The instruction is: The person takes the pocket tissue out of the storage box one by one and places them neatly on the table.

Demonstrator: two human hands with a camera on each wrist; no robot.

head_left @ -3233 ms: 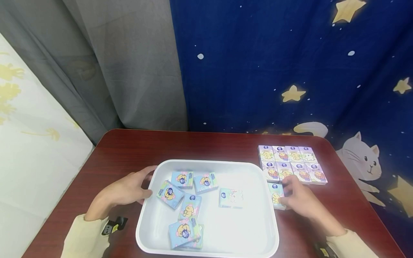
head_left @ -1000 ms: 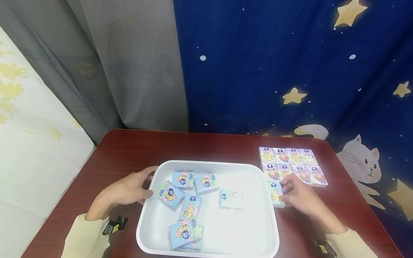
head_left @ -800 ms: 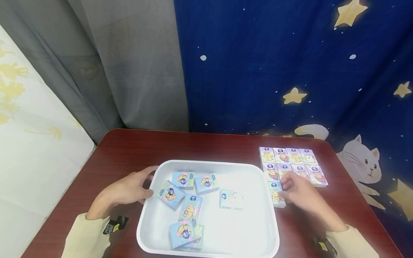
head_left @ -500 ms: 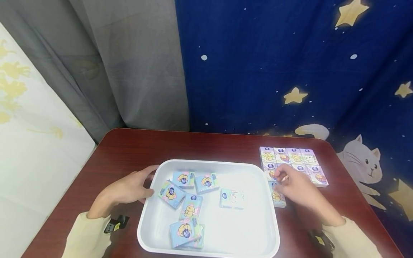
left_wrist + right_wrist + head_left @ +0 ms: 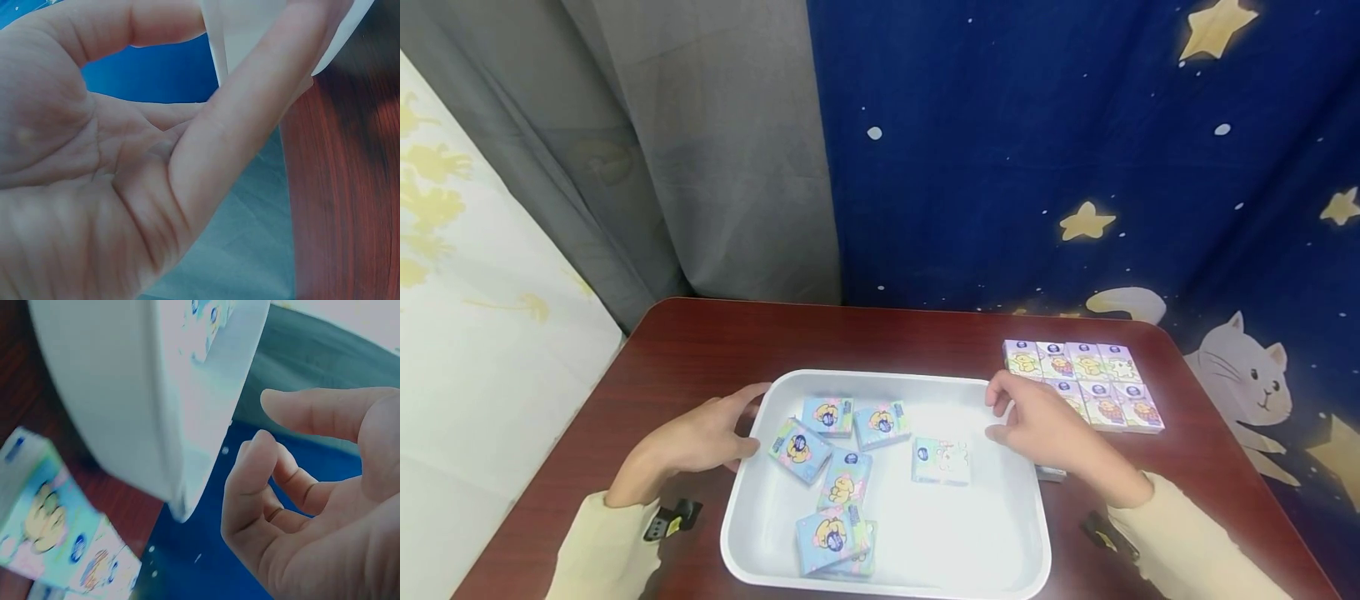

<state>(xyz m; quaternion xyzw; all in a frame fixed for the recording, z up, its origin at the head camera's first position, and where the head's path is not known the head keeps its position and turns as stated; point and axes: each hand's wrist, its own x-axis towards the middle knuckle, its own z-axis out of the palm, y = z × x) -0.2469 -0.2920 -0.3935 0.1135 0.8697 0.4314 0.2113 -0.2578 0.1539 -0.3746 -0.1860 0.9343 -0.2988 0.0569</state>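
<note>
My left hand grips the white tray at its back-left corner, thumb at the rim and fingers round the outer wall. In the left wrist view, the thumb and fingers meet the tray's wall from either side. Over the tray's back-right corner hovers my right hand, fingers loosely curved, thumb and forefinger apart, holding nothing. Below it in the tray lies a pale tissue pack. Several blue tissue packs lie jumbled at the tray's left, two overlapping near the front.
Purple tissue packs stand in two tidy rows on the table's right. A blue pack lies against the front row, mostly hidden behind my right arm in the head view. The red-brown table ends at a star-patterned curtain.
My right hand has let go of the blue tissue pack, left against the front row, and moved left over the tray's right rim. The left hand has stayed at the tray.
</note>
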